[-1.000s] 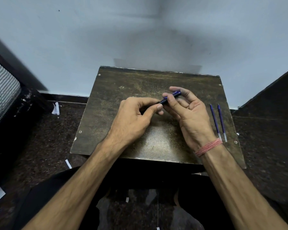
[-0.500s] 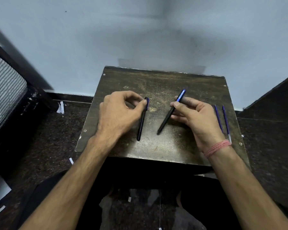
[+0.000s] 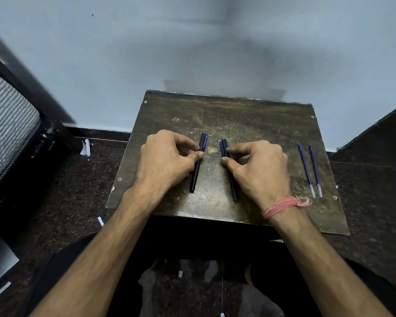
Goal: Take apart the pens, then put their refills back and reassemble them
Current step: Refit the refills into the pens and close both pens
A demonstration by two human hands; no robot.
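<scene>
Two dark pen bodies lie side by side on the bench (image 3: 272, 124), roughly parallel, a small gap between them. Left hand (image 3: 167, 161) pinches the left pen (image 3: 198, 164) near its capped upper end, thumb and fingertips on the barrel; right hand (image 3: 258, 170) does the same on the right pen (image 3: 229, 170). Both pens look to be resting on the bench while gripped, not lifted. Two blue refills (image 3: 310, 170) lie loose near the bench's right edge, parallel, just beside each other, clear tips toward the person, well apart from the pens. So my read: teardown is done, refills are out, bodies are being laid down or lined up ahead of reassembly. Can't tell whether the barrels are open at either end or whether the caps are seated. Next move probably needs one hand to let go, reach right for a refill, and feed it tip-first into a barrel that the other hand steadies; thin refill, narrow bore, so alignment matters. No containers anywhere in view; everything sits bare on the bench. Red thread band (image 3: 281, 205) on the right wrist, irrelevant.
</scene>
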